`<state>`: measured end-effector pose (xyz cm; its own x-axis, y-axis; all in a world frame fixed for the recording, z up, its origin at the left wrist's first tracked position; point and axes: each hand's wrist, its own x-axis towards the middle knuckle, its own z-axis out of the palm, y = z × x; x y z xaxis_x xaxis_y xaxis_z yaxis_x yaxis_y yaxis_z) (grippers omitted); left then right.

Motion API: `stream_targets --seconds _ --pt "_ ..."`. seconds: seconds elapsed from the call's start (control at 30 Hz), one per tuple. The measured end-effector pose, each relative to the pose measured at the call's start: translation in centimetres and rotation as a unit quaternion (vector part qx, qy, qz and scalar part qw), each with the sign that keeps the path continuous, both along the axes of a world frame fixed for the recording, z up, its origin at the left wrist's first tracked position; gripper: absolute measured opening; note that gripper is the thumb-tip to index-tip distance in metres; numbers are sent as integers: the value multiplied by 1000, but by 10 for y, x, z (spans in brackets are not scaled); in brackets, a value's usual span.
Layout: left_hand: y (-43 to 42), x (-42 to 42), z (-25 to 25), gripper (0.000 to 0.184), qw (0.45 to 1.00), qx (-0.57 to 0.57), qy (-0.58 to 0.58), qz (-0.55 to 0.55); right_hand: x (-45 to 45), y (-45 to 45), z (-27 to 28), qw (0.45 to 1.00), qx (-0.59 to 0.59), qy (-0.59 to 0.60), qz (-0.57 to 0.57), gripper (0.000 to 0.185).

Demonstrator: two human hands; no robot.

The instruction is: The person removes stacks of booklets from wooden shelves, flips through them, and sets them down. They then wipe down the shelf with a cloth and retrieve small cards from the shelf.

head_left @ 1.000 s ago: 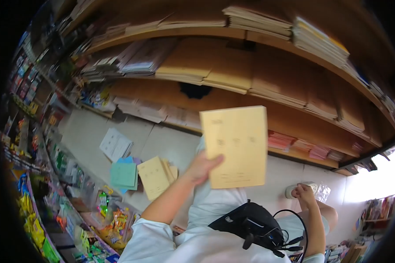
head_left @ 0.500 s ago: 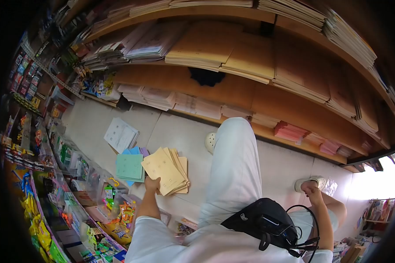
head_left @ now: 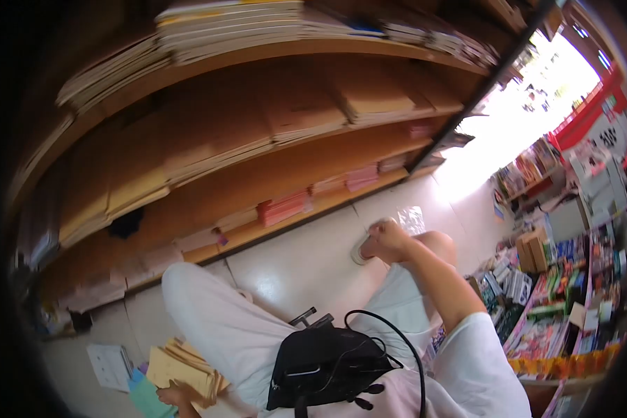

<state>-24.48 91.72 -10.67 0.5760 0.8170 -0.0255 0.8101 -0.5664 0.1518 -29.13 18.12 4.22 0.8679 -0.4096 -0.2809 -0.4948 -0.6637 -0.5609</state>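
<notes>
Tiled floor (head_left: 279,268), yellow booklets (head_left: 181,370), white booklets (head_left: 109,366)

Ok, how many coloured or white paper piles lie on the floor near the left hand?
3: the white pile leftmost in the picture, the green pile next, and the yellow pile by the left hand. More may be hidden underneath.

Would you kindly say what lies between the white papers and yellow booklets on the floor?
Green papers and a purple corner lie between them, in the head view.
</notes>
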Motion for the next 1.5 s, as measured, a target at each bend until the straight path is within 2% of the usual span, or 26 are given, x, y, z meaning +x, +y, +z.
stream_targets --seconds 0.03,0.1,0.13,0.2,0.3,0.4,0.5,0.53,0.6,0.63,0.67,0.73,0.77,0.83,0.87,0.9,1.0,1.1,1.4,1.5 --pt "9 11 -2 56 999 -15 -27 -30 7 -21 -2 992 92 -31 -83 22" --pt "24 47 -16 47 989 -22 -95 -107 22 -64 -3 936 246 -80 -239 21" --pt "10 65 -3 46 978 -54 -151 -132 26 -74 12 897 296 -124 -304 24" --pt "-30 106 36 43 941 -121 -261 -176 28 -112 20 837 374 -198 -347 26" --pt "-129 144 116 35 828 -330 -401 -211 38 -159 32 743 427 -280 -433 26" --pt "-234 156 182 30 761 -352 -421 -345 53 -206 30 654 482 -352 -465 23" --pt "-351 140 232 31 752 -332 -363 -439 78 -259 18 575 513 -396 -499 21" --pt "-372 142 223 30 728 -329 -356 -485 86 -287 5 571 543 -414 -456 21" --pt "-419 139 213 33 698 -400 -288 -519 99 -345 -36 561 597 -443 -365 21" --pt "-435 140 199 33 698 -410 -254 -529 112 -336 -10 547 516 -444 -486 20" --pt "-448 141 183 34 698 -420 -218 -538 120 -341 -3 558 497 -454 -485 23" --pt "-459 140 152 33 721 -412 -158 -534 133 -360 -3 579 455 -474 -482 31" --pt "-464 142 139 32 732 -408 -126 -531 141 -390 -26 615 428 -415 -516 34" --pt "-478 147 135 30 734 -426 -114 -516 160 -445 -70 545 490 -479 -483 37" --pt "-482 146 139 29 737 -434 -107 -507 169 -460 -77 533 498 -477 -490 37" --pt "-495 147 167 49 807 -324 2 -494 177 -475 -84 520 506 -476 -497 37" --pt "-506 152 163 44 794 -325 2 -513 185 -473 -64 508 498 -469 -524 35" --pt "-514 154 157 35 761 -399 -14 -511 189 -469 -57 508 483 -472 -535 33" --pt "-506 157 145 28 760 -357 0 -543 208 -464 -62 502 437 -488 -565 26" --pt "-495 160 122 23 741 -417 -37 -526 211 -452 -58 511 418 -488 -570 24"
